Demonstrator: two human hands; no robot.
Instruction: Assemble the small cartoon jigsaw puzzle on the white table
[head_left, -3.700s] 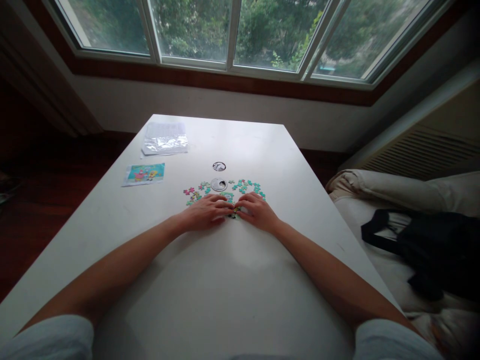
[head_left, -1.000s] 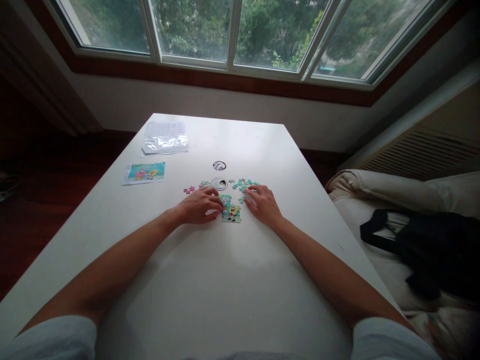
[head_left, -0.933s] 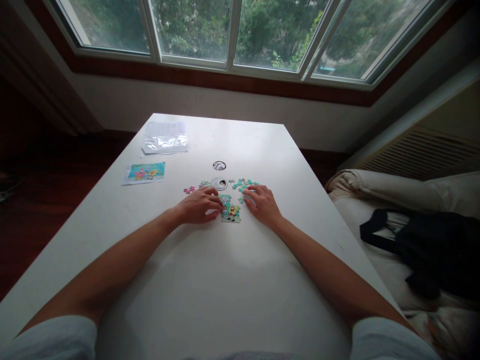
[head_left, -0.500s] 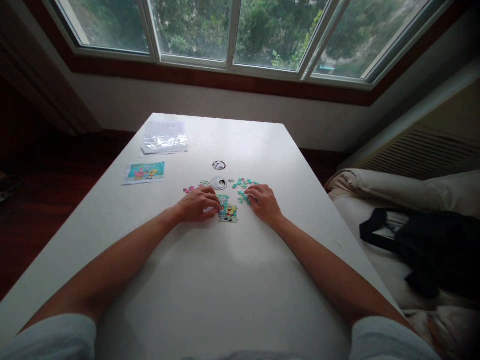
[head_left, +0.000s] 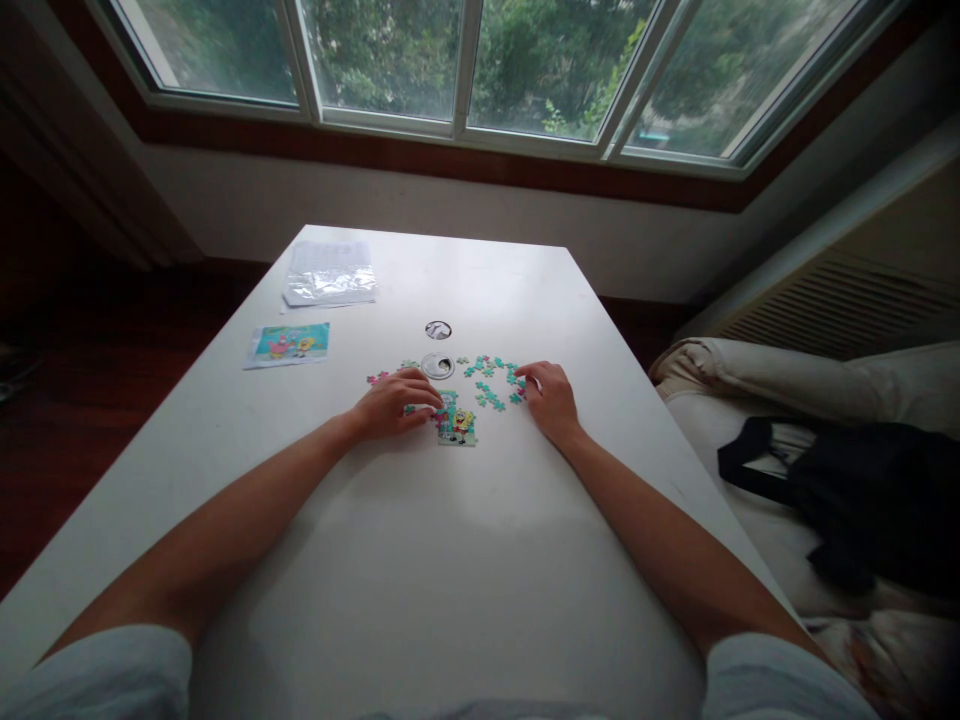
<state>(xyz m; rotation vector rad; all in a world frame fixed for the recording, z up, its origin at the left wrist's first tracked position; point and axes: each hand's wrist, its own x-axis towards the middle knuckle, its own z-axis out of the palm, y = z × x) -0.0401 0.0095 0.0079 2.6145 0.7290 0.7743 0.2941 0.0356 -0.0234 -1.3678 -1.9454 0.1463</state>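
Note:
A partly joined jigsaw puzzle point(head_left: 457, 428) with a yellow cartoon figure lies flat on the white table point(head_left: 450, 560). My left hand point(head_left: 394, 404) rests at its left edge, fingers stretched and slightly apart, hiding part of that side. Loose teal puzzle pieces point(head_left: 491, 392) are scattered to the puzzle's upper right. At their right border is my right hand point(head_left: 553, 402), fingers loosely bent and apart, fingertips at the outermost pieces. Several pink pieces point(head_left: 379, 378) lie just beyond my left hand, partly covered by it.
Beyond the puzzle lie a round silver disc point(head_left: 438, 367) and a second dark-rimmed disc point(head_left: 439, 330). A picture sheet point(head_left: 291, 345) and a clear plastic bag point(head_left: 330, 275) with papers lie at the left. Right of the table, a dark cloth point(head_left: 877, 490) lies on a pale couch point(head_left: 765, 375).
My right hand has moved to the right, uncovering several teal pieces. My left hand's fingers have lifted and straightened a little beside the puzzle.

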